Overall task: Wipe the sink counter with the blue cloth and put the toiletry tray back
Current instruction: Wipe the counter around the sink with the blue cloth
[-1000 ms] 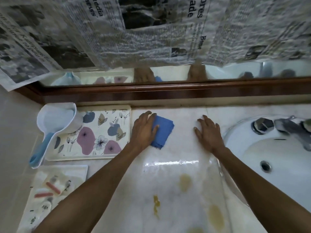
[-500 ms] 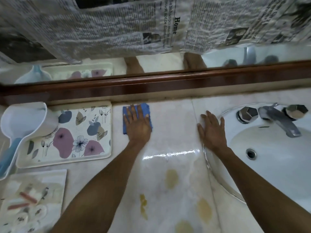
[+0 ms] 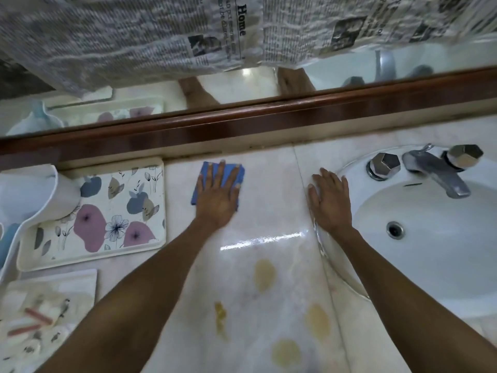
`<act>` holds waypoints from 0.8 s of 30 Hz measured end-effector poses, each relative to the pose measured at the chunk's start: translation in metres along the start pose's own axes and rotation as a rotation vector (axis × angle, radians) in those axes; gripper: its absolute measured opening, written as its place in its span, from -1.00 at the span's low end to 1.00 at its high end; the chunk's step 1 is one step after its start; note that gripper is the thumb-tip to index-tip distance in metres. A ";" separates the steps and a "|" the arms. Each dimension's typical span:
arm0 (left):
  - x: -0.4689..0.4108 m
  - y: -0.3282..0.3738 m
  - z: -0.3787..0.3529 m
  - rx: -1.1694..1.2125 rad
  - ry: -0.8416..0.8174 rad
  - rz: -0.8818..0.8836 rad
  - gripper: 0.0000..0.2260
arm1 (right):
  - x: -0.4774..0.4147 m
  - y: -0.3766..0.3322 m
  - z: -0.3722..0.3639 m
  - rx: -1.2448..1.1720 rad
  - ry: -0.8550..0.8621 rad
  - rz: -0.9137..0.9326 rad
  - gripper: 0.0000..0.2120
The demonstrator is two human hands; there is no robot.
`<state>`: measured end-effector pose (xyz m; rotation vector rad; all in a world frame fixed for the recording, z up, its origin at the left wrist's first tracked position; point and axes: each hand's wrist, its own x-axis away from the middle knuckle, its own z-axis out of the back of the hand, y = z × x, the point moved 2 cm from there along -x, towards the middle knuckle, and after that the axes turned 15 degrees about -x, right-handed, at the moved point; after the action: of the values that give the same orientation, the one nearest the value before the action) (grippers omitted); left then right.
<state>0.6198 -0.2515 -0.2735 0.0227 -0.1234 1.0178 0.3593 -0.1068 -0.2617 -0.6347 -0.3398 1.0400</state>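
Observation:
My left hand lies flat, fingers spread, pressing the folded blue cloth onto the pale marble counter near the back edge. The cloth shows around my fingers and at the left of my palm. My right hand rests open and flat on the counter at the sink's left rim, holding nothing. A floral tray sits to the left of the cloth. Below it, at the bottom left, a white tray holds several small toiletry items.
Yellowish stains mark the counter in front of my hands. A white scoop with a blue handle rests on the floral tray's left part. The white sink and metal faucet fill the right. Behind, a wood-framed mirror is partly covered with newspaper.
My left hand pushed the cloth away from me toward the back edge and turned to lie straight over it. My right hand stayed by the sink rim.

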 end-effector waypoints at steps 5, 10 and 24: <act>0.012 0.110 0.003 0.081 -0.016 -0.051 -0.52 | 0.009 0.004 0.003 -0.126 0.030 0.000 -0.60; 0.078 0.070 -0.004 0.020 0.030 -0.555 -0.54 | 0.011 0.004 0.003 -0.170 0.040 -0.013 -0.62; 0.073 0.120 0.003 0.191 0.018 -0.525 -0.57 | 0.059 0.011 0.009 -0.169 0.118 0.004 -0.63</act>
<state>0.5555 -0.1267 -0.2666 0.2095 -0.0006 0.5020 0.3747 -0.0486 -0.2637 -0.8452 -0.3253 0.9794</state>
